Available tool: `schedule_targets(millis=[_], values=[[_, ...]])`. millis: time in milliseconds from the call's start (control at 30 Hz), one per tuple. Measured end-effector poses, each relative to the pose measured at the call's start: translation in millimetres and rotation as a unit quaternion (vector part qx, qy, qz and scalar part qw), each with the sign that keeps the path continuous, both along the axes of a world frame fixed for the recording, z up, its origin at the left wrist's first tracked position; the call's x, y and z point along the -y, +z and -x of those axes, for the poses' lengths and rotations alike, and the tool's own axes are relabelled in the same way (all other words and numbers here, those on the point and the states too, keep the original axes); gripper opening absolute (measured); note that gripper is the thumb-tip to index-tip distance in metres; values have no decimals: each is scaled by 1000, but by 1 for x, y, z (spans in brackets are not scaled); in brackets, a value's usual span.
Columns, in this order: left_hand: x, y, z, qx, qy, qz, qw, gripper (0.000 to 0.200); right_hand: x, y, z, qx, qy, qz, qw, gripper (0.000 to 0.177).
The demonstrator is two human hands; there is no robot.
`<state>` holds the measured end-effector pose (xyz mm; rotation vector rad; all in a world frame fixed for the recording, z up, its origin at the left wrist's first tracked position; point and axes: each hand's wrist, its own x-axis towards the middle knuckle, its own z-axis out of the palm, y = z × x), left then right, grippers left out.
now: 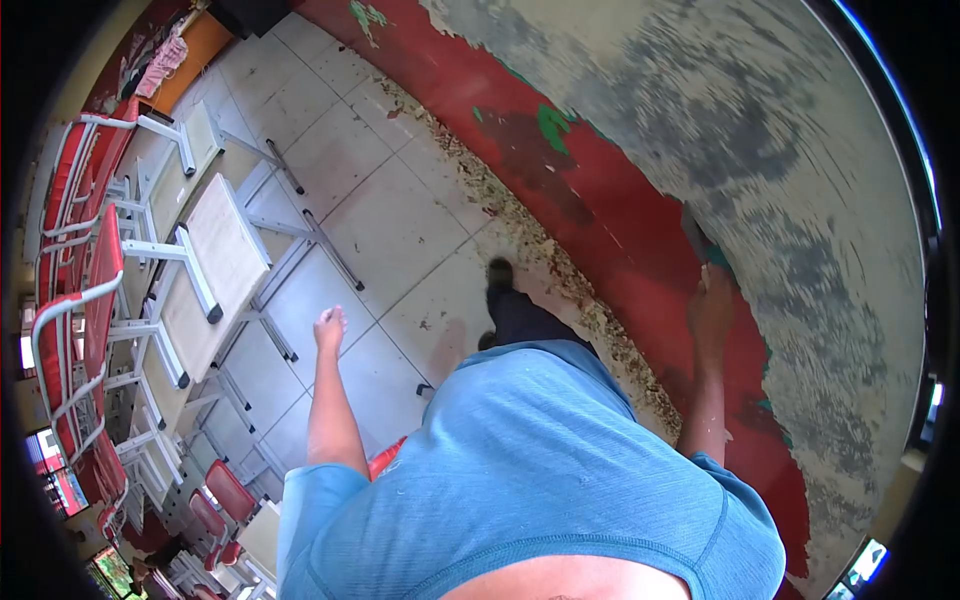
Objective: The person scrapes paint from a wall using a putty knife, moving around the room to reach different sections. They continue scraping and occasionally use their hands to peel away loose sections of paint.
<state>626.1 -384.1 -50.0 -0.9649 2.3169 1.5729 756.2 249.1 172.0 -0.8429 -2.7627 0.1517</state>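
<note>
My right hand [711,292] is closed around a scraper [692,230], whose dark flat blade lies at the ragged edge of the red paint. The red wall paint [640,235] runs in a band along the bottom of the wall. Above it the stripped wall [740,120] shows rough grey and beige patches, with bits of green at the border. My left hand [330,328] hangs away from the wall over the tiled floor, fingers curled in, nothing seen in it.
Paint flakes [545,250] litter the floor along the wall's foot. Upturned red chairs [105,290] and pale-topped desks [215,250] are stacked at the left, their metal legs sticking out. More red chairs [230,490] stand lower left. Light tiles [400,210] lie between furniture and wall.
</note>
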Motion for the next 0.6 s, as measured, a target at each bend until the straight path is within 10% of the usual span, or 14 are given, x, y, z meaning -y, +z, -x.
schedule_targets(millis=[200,400,600], values=[[-12,-72,60,72,-222,93,968,32,51,-60,179,-20,52,42,998,24],[32,-22,82,136,-343,154,917,31,108,-98,415,10,97,80,992,17],[112,6,144,127,149,-38,980,21,168,-94,644,-30,173,41,984,22]])
